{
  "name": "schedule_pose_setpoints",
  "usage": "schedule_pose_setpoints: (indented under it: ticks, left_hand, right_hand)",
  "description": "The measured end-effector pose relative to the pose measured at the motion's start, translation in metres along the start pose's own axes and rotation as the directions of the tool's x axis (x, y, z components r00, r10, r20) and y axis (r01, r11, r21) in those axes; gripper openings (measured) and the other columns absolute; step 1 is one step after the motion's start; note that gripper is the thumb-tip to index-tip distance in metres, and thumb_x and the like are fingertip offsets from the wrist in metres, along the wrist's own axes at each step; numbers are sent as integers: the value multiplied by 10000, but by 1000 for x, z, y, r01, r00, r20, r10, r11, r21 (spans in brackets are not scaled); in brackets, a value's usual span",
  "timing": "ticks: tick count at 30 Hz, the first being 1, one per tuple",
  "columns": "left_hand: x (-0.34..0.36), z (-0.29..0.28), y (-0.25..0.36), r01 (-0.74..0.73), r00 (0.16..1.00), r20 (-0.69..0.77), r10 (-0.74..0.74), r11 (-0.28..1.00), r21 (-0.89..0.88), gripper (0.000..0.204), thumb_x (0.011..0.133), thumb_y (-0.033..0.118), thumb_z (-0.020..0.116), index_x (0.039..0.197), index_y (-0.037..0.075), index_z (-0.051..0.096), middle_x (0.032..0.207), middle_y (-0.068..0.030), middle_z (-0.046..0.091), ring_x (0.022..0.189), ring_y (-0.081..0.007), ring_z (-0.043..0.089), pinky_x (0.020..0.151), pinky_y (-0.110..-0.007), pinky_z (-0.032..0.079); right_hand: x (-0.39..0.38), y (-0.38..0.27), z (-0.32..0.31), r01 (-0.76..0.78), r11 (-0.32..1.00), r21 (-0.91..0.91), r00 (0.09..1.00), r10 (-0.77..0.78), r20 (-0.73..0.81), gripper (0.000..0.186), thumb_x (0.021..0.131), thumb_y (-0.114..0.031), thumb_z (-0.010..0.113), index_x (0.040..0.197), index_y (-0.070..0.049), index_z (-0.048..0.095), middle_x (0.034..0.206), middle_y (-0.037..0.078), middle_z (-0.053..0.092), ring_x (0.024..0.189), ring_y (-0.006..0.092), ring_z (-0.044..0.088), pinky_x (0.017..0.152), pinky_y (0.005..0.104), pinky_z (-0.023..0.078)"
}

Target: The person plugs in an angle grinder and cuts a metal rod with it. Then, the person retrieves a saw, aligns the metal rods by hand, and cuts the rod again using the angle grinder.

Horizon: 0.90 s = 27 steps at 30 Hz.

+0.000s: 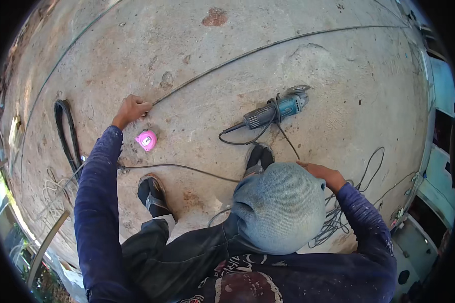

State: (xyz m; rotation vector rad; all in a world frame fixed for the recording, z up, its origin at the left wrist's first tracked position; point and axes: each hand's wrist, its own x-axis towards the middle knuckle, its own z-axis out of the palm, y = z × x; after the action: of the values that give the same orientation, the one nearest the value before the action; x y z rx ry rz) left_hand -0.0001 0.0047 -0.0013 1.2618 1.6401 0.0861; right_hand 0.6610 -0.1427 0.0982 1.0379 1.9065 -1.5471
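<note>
Long thin rod, dark and gently curved, is seen in the head view lying across the concrete floor. Its near left end is in the left hand, and from that grip it runs away to the far right, toward the edge of the floor. The left hand is closed, thumb and fingers pinching the rod at or close to its tip; whether any of it continues beneath the fingers is hidden.

The right hand is well apart from the rod, at the far right side of the pale denim knee. Its fingers are partly covered by the knee, so I cannot tell how they are set or whether they hold anything.

Just near of the left hand lies a pink tape measure. Farther right, on the near side of the rod, lies a blue and black angle grinder, with its cord looped around the body. A black looped bundle lies left of the left hand.
</note>
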Motion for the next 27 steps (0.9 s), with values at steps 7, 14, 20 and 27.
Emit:
schedule_pose_setpoints:
  ticks: [7,14,20,27]
  left_hand:
    - [-11,-8,-7,6,1000,30,-4,998,-61,329,842,278,724,676,-6,706,609,-70,670,516,-157,658,522,-324,543]
    - [-1,-4,2,-39,995,94,42,999,-34,296,842,239,722,680,-9,702,612,-67,656,504,-154,644,508,-332,522]
    - [1,-4,-1,-51,996,72,53,998,-22,351,863,257,721,649,-18,675,613,-71,653,498,-167,652,492,-338,515]
    - [1,-12,15,13,976,218,13,993,-116,324,888,257,690,712,-15,678,642,-97,663,492,-212,667,425,-353,482]
  right_hand:
    - [102,-113,-60,-47,712,701,359,667,-653,496,949,-261,715,1328,19,561,1195,243,695,1199,337,663,921,464,561]
    - [185,-45,-98,249,150,957,225,952,-208,1089,739,-349,926,1519,134,341,1402,303,534,1065,331,695,912,434,583]
    - [121,-161,-93,466,778,421,-179,549,-816,721,710,-108,949,1282,-1,523,1175,129,643,1028,211,666,887,347,566]
    - [-121,-339,-139,228,901,-369,-467,-231,-853,394,817,43,841,1151,39,632,1109,119,718,1121,266,699,1032,366,548]
